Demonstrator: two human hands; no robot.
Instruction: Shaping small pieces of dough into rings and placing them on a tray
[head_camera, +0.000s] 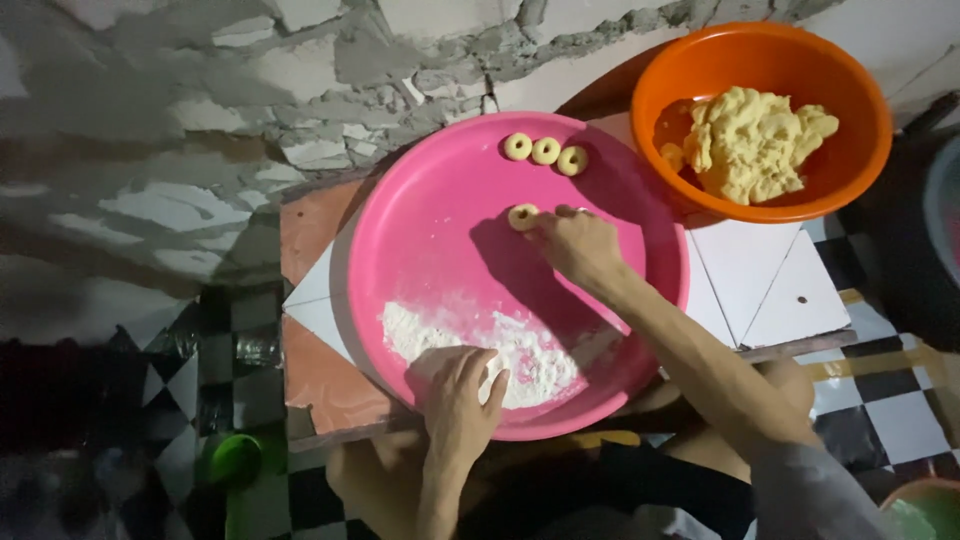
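The left hand (458, 392) lies flat, fingers loose, on the flour (520, 350) at the near edge of the pink tray (420, 230), grasping nothing. Farther in, the right hand (578, 243) pinches a dough ring (522, 216) with its fingertips, touching the tray's middle. Beyond, three more rings (545, 151) sit in a row near the far rim. The orange bowl (860, 160) with dough (752, 140) stands beside the tray on the worktop (770, 280).

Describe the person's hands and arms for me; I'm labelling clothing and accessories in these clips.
Both hands are bare, with no gloves. The left hand and its forearm are uncovered. The right hand may have a ring on one finger, too small to confirm; its forearm is uncovered up to a grey sleeve at the upper arm.
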